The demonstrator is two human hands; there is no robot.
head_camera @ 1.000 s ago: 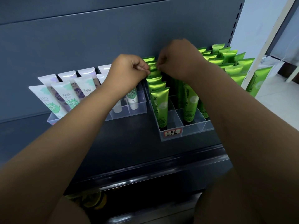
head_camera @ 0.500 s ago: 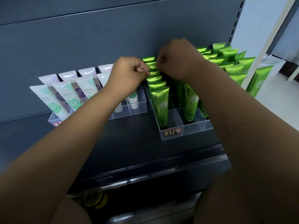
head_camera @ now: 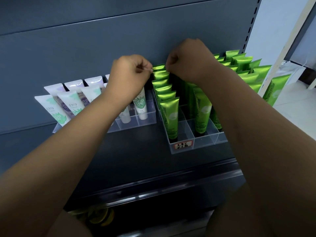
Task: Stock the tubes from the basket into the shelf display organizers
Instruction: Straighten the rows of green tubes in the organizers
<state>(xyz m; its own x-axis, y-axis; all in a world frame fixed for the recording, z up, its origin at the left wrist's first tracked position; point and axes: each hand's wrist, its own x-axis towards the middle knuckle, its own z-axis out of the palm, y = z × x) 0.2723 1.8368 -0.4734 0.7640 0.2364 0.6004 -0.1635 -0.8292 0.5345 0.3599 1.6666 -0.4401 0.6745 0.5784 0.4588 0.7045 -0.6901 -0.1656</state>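
A clear acrylic organizer (head_camera: pixel 181 147) with a handwritten label stands on the dark shelf and holds rows of green Chamomile tubes. At the back of its left row stands one green tube (head_camera: pixel 159 67). My left hand (head_camera: pixel 131 72) pinches that tube's top left corner and my right hand (head_camera: pixel 186 60) pinches its top right corner. In front of it several more green tubes (head_camera: pixel 169 113) stand in line. The basket is not in view.
A second clear organizer (head_camera: pixel 147 117) to the left holds white and lilac tubes (head_camera: pixel 68 103). More green tubes (head_camera: pixel 242 65) fill the right side, and one (head_camera: pixel 275 89) leans at the far right. The grey back panel rises right behind; the shelf's front rail (head_camera: pixel 153 190) runs below.
Both hands have stayed at the rear green tube. They drifted slightly apart and the view shifted a little downward.
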